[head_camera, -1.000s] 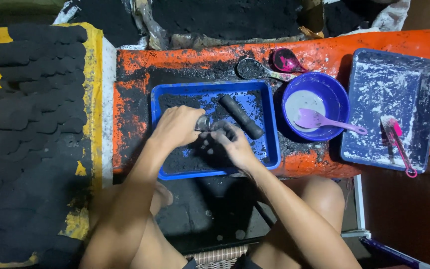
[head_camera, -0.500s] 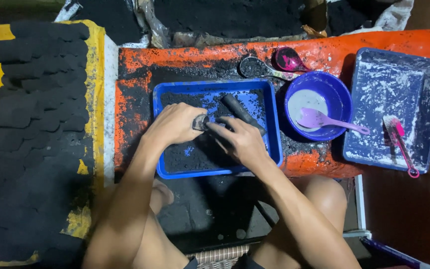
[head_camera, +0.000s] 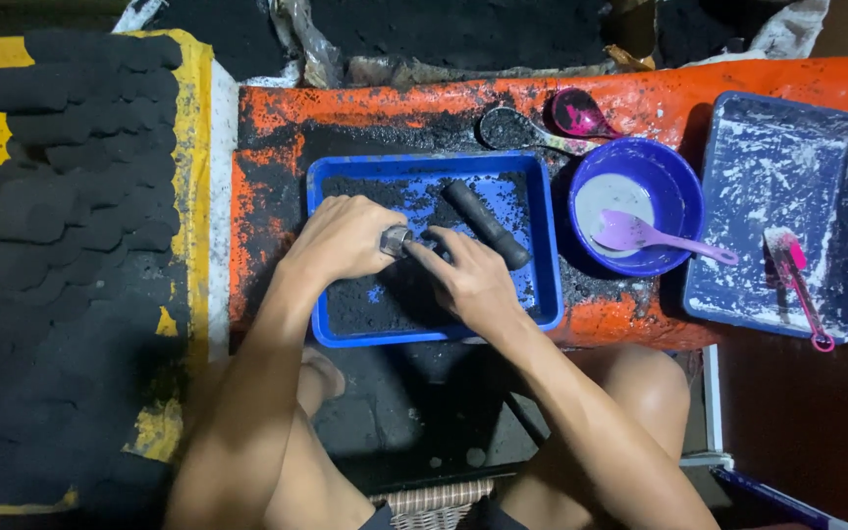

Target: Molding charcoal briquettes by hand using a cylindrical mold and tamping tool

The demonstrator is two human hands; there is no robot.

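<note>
Head view: over a blue tray (head_camera: 542,245) of black powder, the left hand (head_camera: 341,238) closes around a small metal tube (head_camera: 395,239), while the right hand (head_camera: 473,280), fingers half curled, touches its end. A black rod (head_camera: 488,225) lies just beside.

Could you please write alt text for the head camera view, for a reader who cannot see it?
Seen from above, a person's left hand and right hand meet on a small metal cylinder over a blue tray of black powder holding a black rod. To the right sit a purple bowl with a spoon and a white-smeared tray.
</note>
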